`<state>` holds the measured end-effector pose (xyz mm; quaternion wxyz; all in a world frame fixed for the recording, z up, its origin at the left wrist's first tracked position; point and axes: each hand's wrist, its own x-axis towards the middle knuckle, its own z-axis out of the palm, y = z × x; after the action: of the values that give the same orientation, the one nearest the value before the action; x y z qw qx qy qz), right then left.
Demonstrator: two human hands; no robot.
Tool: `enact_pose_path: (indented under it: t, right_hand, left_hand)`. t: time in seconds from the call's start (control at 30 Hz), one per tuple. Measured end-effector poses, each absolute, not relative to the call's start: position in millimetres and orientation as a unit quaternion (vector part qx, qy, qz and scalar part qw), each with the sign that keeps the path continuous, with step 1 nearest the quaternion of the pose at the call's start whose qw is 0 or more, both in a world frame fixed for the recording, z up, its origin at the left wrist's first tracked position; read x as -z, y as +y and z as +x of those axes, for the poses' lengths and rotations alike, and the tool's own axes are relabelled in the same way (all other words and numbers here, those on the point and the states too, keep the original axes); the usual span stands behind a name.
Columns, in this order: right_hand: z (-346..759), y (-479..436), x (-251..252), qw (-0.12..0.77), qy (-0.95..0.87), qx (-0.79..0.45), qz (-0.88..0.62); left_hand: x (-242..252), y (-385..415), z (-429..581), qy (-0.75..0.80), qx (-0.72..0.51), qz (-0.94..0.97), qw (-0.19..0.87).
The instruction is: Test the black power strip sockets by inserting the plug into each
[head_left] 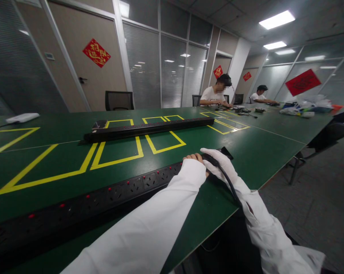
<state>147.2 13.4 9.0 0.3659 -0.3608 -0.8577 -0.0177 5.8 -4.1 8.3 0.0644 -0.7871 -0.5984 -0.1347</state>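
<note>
Fingers of my gloved right hand curl tight around the cable of the power strip; sleeve hides most of my left hand, grip unclear.

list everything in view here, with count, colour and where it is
table: 1, green with yellow tape outlines, foreground
near power strip: 1, black with red switches, along front edge
far power strip: 1, black, mid-table
cable: 1, black, off the near strip's end
flat device: 1, white, table's far left
office chairs: 2 clear, black, back wall and right side
paper signs: 4, red, doors and glass
people: 2, white shirts, seated at far end
left hand: bare, white sleeve, at near strip's end
right hand: white glove, gripping cable
</note>
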Motion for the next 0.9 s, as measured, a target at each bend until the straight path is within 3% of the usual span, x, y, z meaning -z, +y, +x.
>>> enact_pose_path:
  t: [0.9]
  right_hand:
    - [148.0, 13.6, -8.6, 0.366, -0.855, 0.029, -0.367]
  left_hand:
    - [-11.0, -6.6, 5.6, -0.599, 0.14, -0.787, 0.054]
